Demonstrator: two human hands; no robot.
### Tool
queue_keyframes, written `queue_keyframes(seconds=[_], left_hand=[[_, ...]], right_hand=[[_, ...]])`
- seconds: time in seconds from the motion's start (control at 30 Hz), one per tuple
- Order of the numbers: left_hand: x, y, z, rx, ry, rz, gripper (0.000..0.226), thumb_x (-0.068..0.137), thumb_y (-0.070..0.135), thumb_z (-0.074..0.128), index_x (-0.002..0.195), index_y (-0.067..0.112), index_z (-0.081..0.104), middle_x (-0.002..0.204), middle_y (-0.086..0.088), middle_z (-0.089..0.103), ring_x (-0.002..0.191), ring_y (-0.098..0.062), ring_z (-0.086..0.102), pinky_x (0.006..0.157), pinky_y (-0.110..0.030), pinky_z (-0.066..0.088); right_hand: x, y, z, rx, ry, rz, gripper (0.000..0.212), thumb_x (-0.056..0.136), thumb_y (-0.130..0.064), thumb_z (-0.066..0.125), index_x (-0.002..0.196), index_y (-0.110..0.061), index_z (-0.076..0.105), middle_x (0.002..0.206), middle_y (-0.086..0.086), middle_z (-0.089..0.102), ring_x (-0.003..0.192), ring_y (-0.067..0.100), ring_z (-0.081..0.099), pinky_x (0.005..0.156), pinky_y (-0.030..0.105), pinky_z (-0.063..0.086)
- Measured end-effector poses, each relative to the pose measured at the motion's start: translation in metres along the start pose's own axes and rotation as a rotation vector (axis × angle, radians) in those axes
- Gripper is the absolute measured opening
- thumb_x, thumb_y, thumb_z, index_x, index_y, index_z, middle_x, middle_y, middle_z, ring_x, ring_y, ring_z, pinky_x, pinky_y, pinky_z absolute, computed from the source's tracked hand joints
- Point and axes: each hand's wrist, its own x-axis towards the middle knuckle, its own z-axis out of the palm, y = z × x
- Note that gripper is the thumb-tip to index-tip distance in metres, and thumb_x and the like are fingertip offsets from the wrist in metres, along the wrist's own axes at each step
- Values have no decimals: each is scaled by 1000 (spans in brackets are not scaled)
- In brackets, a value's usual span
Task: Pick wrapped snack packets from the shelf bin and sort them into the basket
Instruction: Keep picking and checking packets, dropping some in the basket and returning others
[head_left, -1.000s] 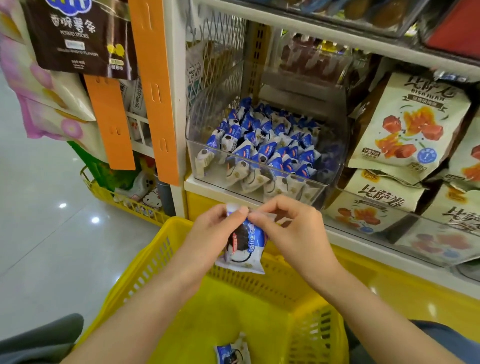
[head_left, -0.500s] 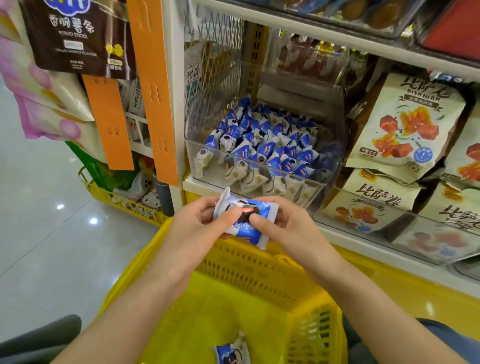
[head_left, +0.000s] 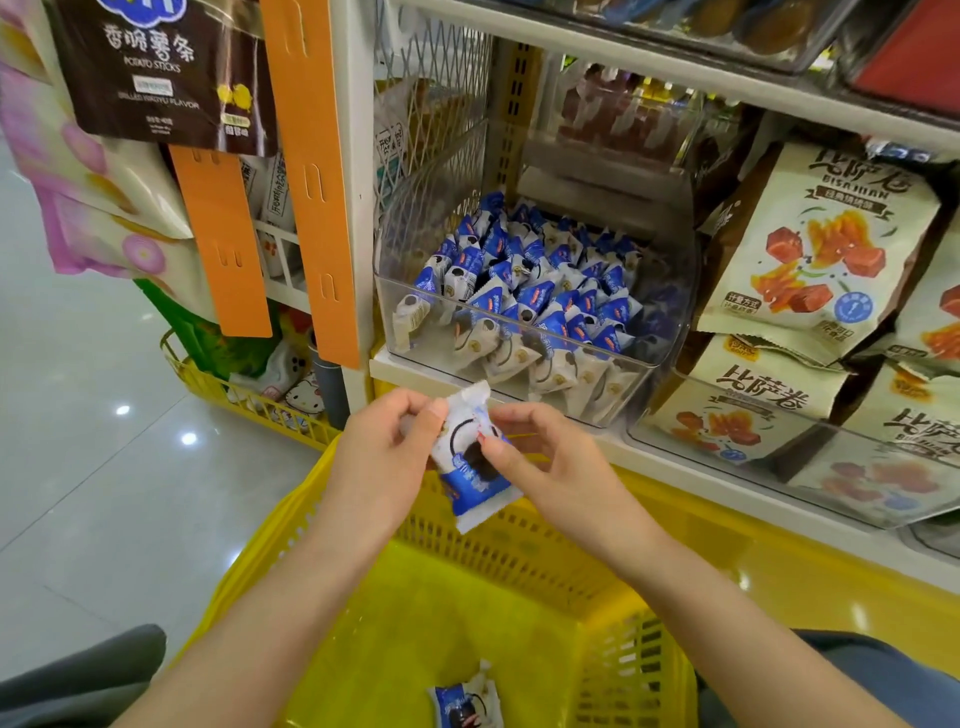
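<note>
A blue-and-white wrapped snack packet is held upright between both hands, above the far rim of the yellow basket. My left hand pinches its upper left edge; my right hand pinches its right side with thumb and forefinger. A second packet lies on the basket floor near the bottom edge of the view. The clear shelf bin just beyond the hands holds several more of the same packets.
Beige snack bags fill the clear bin to the right. An orange strip and a dark hanging bag hang at the shelf's left end. A second yellow basket stands on the tiled floor at left.
The packet has been turned in both hands: it hung down one second ago, lay sideways half a second ago, and now stands upright again, slightly lower.
</note>
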Motion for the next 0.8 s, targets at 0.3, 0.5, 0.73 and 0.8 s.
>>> queue_keyframes(seconds=[0.3,0.5,0.73,0.8], left_hand=[[-12,1,6,308,-67,257,17,88,21,58,74,31,55,68,17,60,69,11,55,57,-6,39],[-14,5,8,242,-135,249,21,90,20,55,70,21,55,52,22,54,48,5,48,46,-7,34],[-9,7,6,-30,-209,31,22,90,20,54,70,18,60,62,1,62,64,-11,58,62,-34,49],[-9,6,8,-26,-195,37,17,90,21,54,75,21,61,68,5,66,67,-6,61,65,-27,51]], right_hand=[[-2,6,0,-54,83,-115,4,85,-24,64,88,-25,67,84,-1,70,82,8,63,77,29,53],[-1,6,0,106,109,-88,14,89,-17,59,78,-24,65,78,2,69,76,15,63,73,31,52],[-5,6,-1,-305,263,-437,7,85,-23,65,85,-17,68,79,-9,62,78,3,55,68,17,45],[-5,7,-2,-400,310,-509,8,86,-24,64,86,-17,69,78,-13,58,77,1,50,68,14,41]])
